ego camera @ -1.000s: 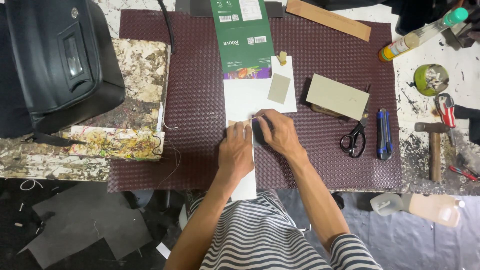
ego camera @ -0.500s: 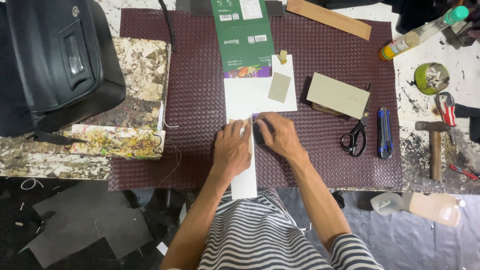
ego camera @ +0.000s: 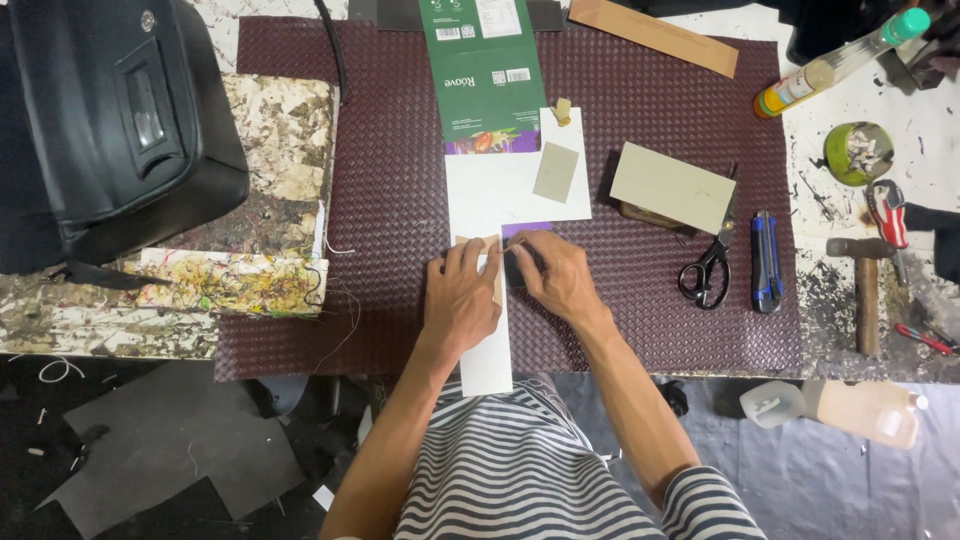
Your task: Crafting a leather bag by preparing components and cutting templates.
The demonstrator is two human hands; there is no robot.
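Lt hand [ego camera: 462,300] pressed flat, fingers spread, on white card strip [ego camera: 487,345] at mat's [ego camera: 400,200] near edge, mid-table. Rt hand [ego camera: 555,280] curled round small dark object [ego camera: 518,265], touching strip's rt edge; kind of object: cannot tell. Green carton [ego camera: 485,75] beyond; scissors [ego camera: 706,275] and blue knife [ego camera: 765,262] well apart on rt.

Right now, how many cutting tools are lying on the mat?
2: black scissors right of the hands, and a blue utility knife just right of the scissors. Others may be hidden under the papers.
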